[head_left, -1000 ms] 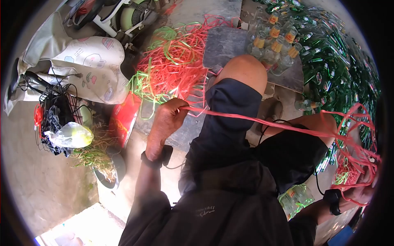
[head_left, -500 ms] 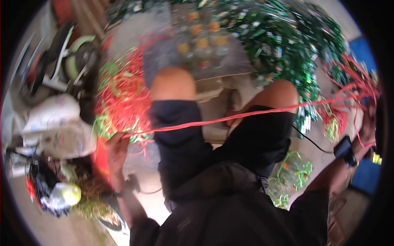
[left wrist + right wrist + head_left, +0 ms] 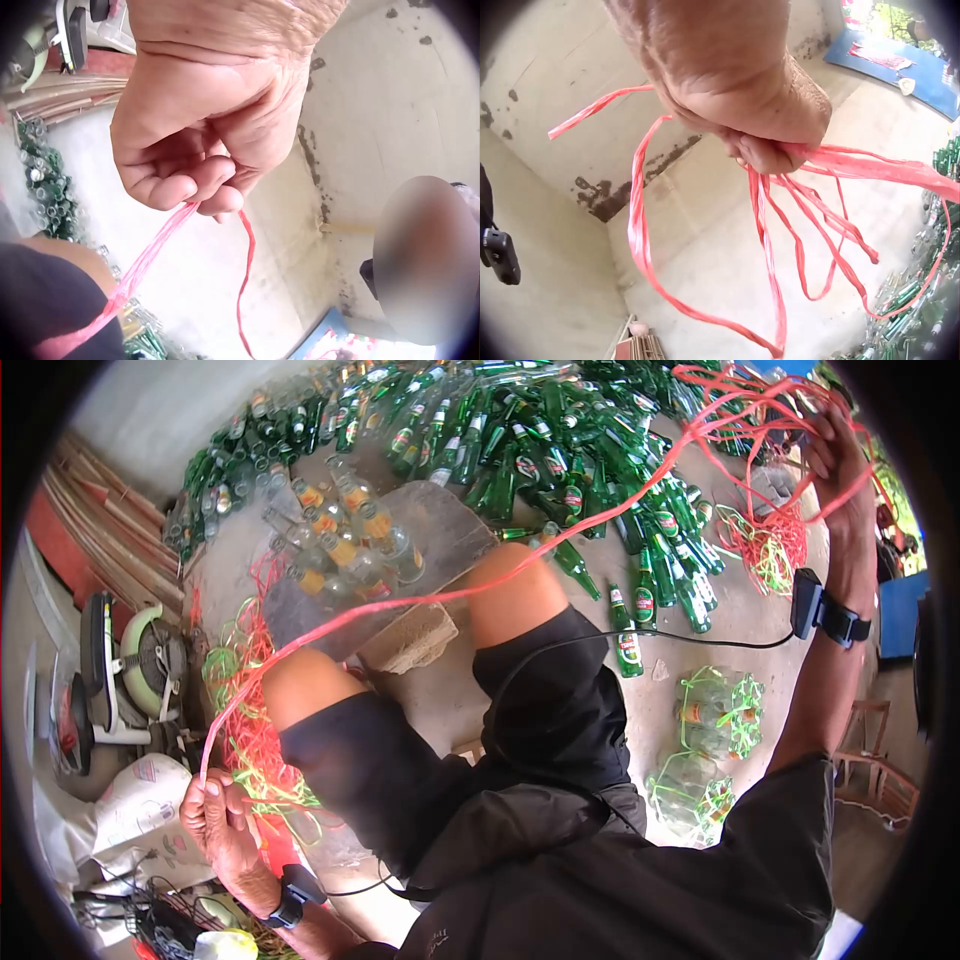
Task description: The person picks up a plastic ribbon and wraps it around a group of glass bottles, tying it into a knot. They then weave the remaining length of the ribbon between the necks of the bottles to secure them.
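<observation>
A long strand of pink plastic twine (image 3: 440, 597) runs across both knees in the head view, from one hand to the other. Low on the left, my left hand (image 3: 222, 830) pinches one end of it. The left wrist view shows curled fingers on the twine (image 3: 142, 262), with a thinner tail (image 3: 244, 281) hanging beyond them. At the upper right my raised right hand (image 3: 840, 465) grips the other part, a loose bunch of the same twine. In the right wrist view, loops and cut ends of twine (image 3: 639, 217) dangle around that fist.
Many green glass bottles (image 3: 545, 450) lie heaped ahead. Clear bottles (image 3: 350, 550) with orange labels stand on a dark board (image 3: 440, 525). Tangled red and green twine (image 3: 262, 730) lies left of the knees, another bunch (image 3: 768, 545) at right. Tied bottle bundles (image 3: 715, 710) stand by the right leg.
The head view has swung right, showing more of the bottle heap. My right hand has risen to the upper right with its bunch, my left is lower, and the twine now slants between them.
</observation>
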Tool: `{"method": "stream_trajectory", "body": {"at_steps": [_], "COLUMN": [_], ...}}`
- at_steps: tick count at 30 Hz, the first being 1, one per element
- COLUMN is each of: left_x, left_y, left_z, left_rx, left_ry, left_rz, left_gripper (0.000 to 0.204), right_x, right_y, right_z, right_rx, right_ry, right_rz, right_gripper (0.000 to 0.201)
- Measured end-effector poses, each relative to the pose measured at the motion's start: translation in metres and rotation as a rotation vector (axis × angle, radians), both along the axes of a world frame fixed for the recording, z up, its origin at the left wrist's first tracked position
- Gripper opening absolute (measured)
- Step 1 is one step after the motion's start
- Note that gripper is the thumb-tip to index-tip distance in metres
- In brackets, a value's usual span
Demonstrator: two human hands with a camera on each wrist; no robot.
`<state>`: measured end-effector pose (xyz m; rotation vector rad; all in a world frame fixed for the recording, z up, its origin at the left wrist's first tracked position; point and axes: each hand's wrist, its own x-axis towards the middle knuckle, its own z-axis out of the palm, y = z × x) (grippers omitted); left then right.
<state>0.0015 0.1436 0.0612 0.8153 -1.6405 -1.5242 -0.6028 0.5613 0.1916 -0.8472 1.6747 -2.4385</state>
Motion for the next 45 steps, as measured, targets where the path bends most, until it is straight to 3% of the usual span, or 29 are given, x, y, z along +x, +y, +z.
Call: {"method": "stream_trajectory", "body": {"at_steps": [5,8,13,15,17,19,21,29,31,32,33,35,37,39,41,43,45], "left_x": [-0.039,-0.056,-0.086,-0.097,-0.108,-0.118,-0.126,-0.157,-0.164,-0.166,-0.169,-0.171,-0.171,-0.17,-0.17,-0.173,-0.171], "left_y": [0.006,0.009,0.019,0.021,0.026,0.031,0.035,0.051,0.051,0.052,0.053,0.054,0.055,0.057,0.062,0.07,0.068], "left_z": [0.024,0.028,0.035,0.037,0.036,0.04,0.043,0.048,0.048,0.047,0.047,0.045,0.043,0.043,0.045,0.048,0.047], "left_rx": [0.044,0.056,0.04,0.013,-0.011,-0.01,-0.051,-0.089,-0.105,-0.109,-0.114,-0.125,-0.135,-0.116,-0.065,-0.078,-0.121], "left_ry": [0.092,0.099,0.09,0.045,0.021,0.001,-0.039,-0.009,-0.011,-0.027,-0.044,-0.059,-0.076,-0.1,-0.102,-0.119,-0.232], "left_rz": [-0.129,-0.155,-0.175,-0.205,-0.183,-0.173,-0.251,-0.317,-0.336,-0.344,-0.353,-0.373,-0.389,-0.404,-0.395,-0.433,-0.524], "left_gripper": [0.022,0.022,0.022,0.023,0.024,0.025,0.027,0.029,0.029,0.029,0.029,0.029,0.029,0.029,0.026,0.024,0.018], "right_x": [0.031,0.028,0.029,0.047,0.047,0.043,0.043,0.057,0.046,0.044,0.048,0.053,0.059,0.061,0.069,0.096,0.121], "right_y": [-0.023,-0.022,-0.015,-0.029,-0.027,-0.025,-0.027,-0.047,-0.03,-0.025,-0.028,-0.022,-0.019,-0.017,-0.035,-0.061,-0.087], "right_z": [-0.035,-0.089,-0.183,-0.208,-0.242,-0.273,-0.302,-0.344,-0.386,-0.409,-0.41,-0.406,-0.402,-0.383,-0.347,-0.29,-0.234], "right_rx": [0.413,0.486,0.74,0.762,0.727,0.896,0.918,1.084,1.069,1.178,1.263,1.369,1.275,1.357,1.173,0.891,0.747], "right_ry": [0.013,-0.059,-0.22,-0.232,-0.286,-0.251,-0.286,-0.436,-0.362,-0.017,0.335,0.285,0.529,0.432,0.16,0.126,0.379], "right_rz": [-0.159,-0.169,0.083,-0.001,0.061,0.093,0.12,0.133,0.227,0.162,0.091,0.089,-0.043,0.011,0.009,0.017,-0.009], "right_gripper": [0.033,0.032,0.029,0.027,0.025,0.025,0.025,0.023,0.034,0.036,0.039,0.039,0.037,0.035,0.032,0.031,0.036]}}
